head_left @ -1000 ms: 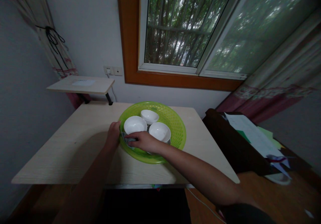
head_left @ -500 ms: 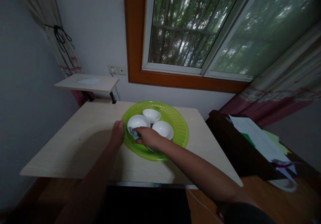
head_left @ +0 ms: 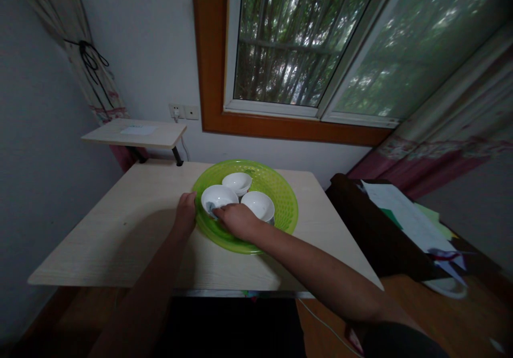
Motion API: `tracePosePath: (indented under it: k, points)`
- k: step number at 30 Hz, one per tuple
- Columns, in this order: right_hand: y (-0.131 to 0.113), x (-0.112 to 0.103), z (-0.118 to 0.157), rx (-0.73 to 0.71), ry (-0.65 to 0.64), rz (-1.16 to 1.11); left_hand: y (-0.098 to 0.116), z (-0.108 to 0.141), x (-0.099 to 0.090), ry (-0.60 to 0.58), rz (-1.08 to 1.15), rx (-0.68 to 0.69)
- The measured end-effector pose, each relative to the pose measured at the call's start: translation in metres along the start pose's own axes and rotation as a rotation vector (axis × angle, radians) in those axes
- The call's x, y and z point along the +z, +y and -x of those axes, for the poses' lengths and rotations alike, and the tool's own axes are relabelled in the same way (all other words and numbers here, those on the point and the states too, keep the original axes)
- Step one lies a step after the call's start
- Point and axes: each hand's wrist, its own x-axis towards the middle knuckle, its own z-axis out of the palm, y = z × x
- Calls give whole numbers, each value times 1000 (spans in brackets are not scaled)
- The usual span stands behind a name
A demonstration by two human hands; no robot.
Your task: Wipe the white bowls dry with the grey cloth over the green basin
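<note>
A round green plastic basket (head_left: 285,208) stands on the table with three white bowls in view. One bowl (head_left: 218,193) sits at its left, a second bowl (head_left: 237,180) at the back, and a third bowl (head_left: 258,205) to the right. My right hand (head_left: 238,220) reaches in from the right, its fingers closed at the near side of the left bowl. A bluish-grey patch shows by those fingertips; it looks like print on the bowl's wall, though it is dim. My left hand (head_left: 185,215) grips the basket's left rim. My right hand hides the basket's near part.
The basket stands on a pale wooden table (head_left: 152,246). A small raised shelf (head_left: 138,133) with a sheet of paper is at the back left. Behind the table are a wall with sockets (head_left: 183,111) and a window. Papers (head_left: 395,213) lie on dark furniture at the right.
My right hand's fingers sit closer to the left bowl, and less of the bluish-grey patch shows. The whole view has shifted slightly. My left hand stays on the basket rim.
</note>
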Motion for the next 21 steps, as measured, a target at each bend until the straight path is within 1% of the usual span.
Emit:
tracePosePath:
  k: [2,4,7,10,12,14,17,21]
  points:
    - [0,-6,9,7,9,-20,-3,-1,2,-4,-72,39]
    - [3,-14,19,32,15,-33,-6,-1,3,-7,-98,68]
    - [14,-24,34,107,1,-28,-8,-2,4,2,-106,86]
    - [29,-30,45,196,-19,-12,-7,-1,4,3,-116,73]
    - [36,-31,49,229,-17,-11,-5,-1,3,-1,-124,73]
    - [40,-31,51,233,-8,-10,-3,0,1,-11,-128,73]
    - [40,-29,52,224,-22,7,-1,0,-1,-28,-109,55]
    - [39,-28,55,232,-66,29,0,0,0,2,-37,2]
